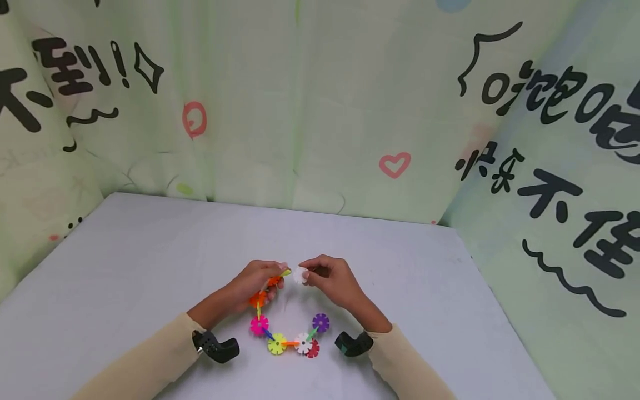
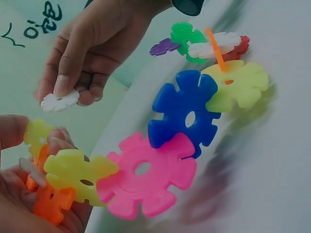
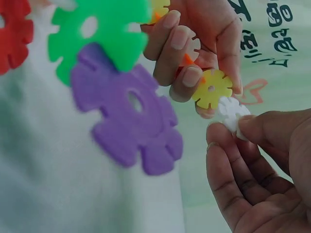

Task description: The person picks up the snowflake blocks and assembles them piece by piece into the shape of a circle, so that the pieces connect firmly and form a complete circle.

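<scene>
My left hand [image 1: 257, 280] grips one end of a chain of interlocking plastic snowflake discs, with a yellow disc [image 3: 212, 89] at its tip. Orange discs [image 2: 53, 201] and a white one lie against its fingers. From there the chain hangs through a yellow, a pink disc [image 2: 148, 175], a blue disc [image 2: 183, 109], another yellow, an orange, a white and a red, then a green disc [image 3: 99, 34] and a purple disc [image 3: 129, 109] at the far end. Between thumb and fingers, my right hand [image 1: 332, 280] pinches a loose white disc [image 2: 60, 101], held beside the yellow tip.
A white table [image 1: 165, 250] spreads under both hands. Pale green curtains [image 1: 300, 111] with black lettering and a red heart outline [image 1: 395, 165] stand behind and at the sides. Each wrist wears a dark camera band, the left band [image 1: 215, 345] close by the chain.
</scene>
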`<control>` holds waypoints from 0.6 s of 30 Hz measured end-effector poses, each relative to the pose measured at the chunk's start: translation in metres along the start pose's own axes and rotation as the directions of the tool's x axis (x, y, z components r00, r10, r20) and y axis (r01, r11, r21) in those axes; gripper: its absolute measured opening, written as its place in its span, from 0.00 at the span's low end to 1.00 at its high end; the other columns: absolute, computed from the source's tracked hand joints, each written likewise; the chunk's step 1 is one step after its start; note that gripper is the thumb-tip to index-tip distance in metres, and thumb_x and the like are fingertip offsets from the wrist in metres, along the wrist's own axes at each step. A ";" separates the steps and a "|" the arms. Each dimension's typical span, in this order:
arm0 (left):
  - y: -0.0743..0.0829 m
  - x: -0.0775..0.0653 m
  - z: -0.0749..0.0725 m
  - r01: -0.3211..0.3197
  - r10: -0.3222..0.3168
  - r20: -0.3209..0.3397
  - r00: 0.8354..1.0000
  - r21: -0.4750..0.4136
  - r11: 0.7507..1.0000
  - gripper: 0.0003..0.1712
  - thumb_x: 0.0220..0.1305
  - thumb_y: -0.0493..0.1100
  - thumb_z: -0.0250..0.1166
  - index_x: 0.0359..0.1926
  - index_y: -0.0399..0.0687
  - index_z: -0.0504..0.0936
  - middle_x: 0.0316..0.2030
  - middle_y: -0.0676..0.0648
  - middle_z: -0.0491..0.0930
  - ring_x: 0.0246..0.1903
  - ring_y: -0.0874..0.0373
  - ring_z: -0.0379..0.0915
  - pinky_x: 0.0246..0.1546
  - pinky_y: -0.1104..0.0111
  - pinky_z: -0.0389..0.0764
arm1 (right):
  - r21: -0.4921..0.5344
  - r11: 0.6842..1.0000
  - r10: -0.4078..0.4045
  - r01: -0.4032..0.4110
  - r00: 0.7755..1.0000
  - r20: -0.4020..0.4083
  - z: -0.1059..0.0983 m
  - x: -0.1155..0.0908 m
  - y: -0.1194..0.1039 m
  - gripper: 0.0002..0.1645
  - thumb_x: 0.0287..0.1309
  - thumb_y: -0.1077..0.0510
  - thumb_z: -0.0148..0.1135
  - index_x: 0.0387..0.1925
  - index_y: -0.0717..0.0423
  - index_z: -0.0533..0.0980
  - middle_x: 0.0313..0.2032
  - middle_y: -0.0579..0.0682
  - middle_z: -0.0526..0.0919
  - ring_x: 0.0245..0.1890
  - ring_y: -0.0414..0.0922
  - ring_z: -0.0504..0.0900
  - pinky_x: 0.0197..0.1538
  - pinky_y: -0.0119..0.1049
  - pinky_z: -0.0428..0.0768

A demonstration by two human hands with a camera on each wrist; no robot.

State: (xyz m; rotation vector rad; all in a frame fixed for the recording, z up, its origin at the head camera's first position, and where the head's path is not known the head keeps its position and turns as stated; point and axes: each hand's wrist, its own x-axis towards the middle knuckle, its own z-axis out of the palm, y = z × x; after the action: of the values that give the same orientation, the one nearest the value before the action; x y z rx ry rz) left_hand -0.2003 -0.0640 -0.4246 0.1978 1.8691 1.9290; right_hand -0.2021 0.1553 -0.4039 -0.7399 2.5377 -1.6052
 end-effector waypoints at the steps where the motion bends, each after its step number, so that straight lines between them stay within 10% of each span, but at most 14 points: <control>1: 0.000 0.000 0.001 -0.002 0.002 0.001 1.000 0.002 1.000 0.24 0.73 0.48 0.54 0.55 0.30 0.74 0.28 0.46 0.75 0.17 0.59 0.66 0.19 0.71 0.72 | 0.005 1.000 0.014 -0.014 1.000 -0.011 0.000 0.001 -0.001 0.11 0.61 0.66 0.64 0.45 0.64 0.81 0.37 0.53 0.84 0.32 0.44 0.85 0.39 0.35 0.82; 18: 0.001 0.001 0.008 -0.036 0.036 0.009 0.999 0.069 0.997 0.22 0.71 0.51 0.57 0.53 0.37 0.77 0.32 0.45 0.76 0.19 0.58 0.68 0.21 0.70 0.73 | 0.029 0.991 0.130 -0.131 0.991 0.029 -0.004 -0.005 -0.042 0.13 0.63 0.69 0.59 0.48 0.72 0.78 0.29 0.61 0.82 0.28 0.58 0.83 0.36 0.44 0.83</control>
State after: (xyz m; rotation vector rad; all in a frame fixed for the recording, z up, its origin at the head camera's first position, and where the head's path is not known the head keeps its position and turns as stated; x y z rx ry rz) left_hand -0.1985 -0.0566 -0.4235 0.2621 1.9408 1.8859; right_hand -0.1834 0.1462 -0.3666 -0.5757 2.4800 -1.5781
